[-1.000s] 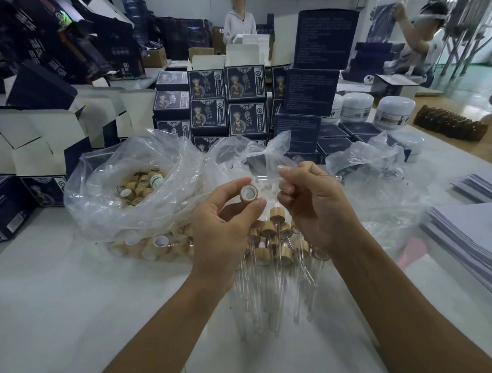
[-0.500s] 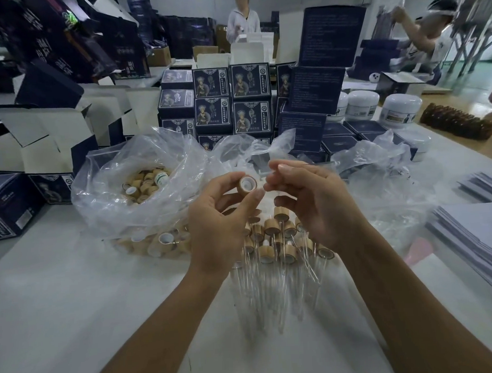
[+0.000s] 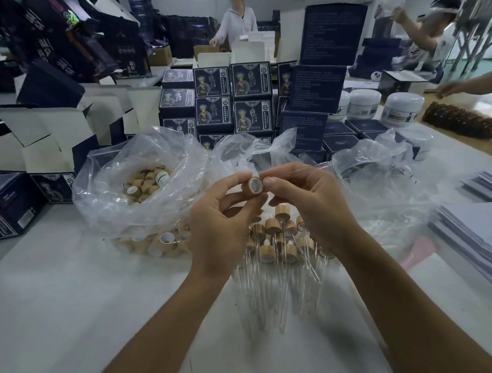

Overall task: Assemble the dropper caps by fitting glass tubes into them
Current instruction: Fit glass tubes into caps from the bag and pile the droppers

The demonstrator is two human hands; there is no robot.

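Observation:
My left hand (image 3: 221, 218) pinches a bamboo-coloured dropper cap (image 3: 253, 185) between thumb and fingers, its white open end turned toward my right hand. My right hand (image 3: 306, 203) pinches a thin clear glass tube (image 3: 300, 171) that slants up to the right, its near end at the cap's opening. Below my hands lies a pile of assembled droppers (image 3: 280, 241), caps at the far end and glass tubes pointing toward me. A clear plastic bag of loose caps (image 3: 144, 184) stands open to the left.
Stacked dark blue boxes (image 3: 233, 100) and white jars (image 3: 404, 108) line the far side of the white table (image 3: 62, 304). Crumpled clear bags (image 3: 378, 176) lie at right, paper stacks (image 3: 475, 228) at the right edge. Other people work in the background; someone's arm (image 3: 470, 85) reaches in at far right.
Both hands have come closer together, and the tube's end has reached the cap's opening. An arm has appeared at the far right.

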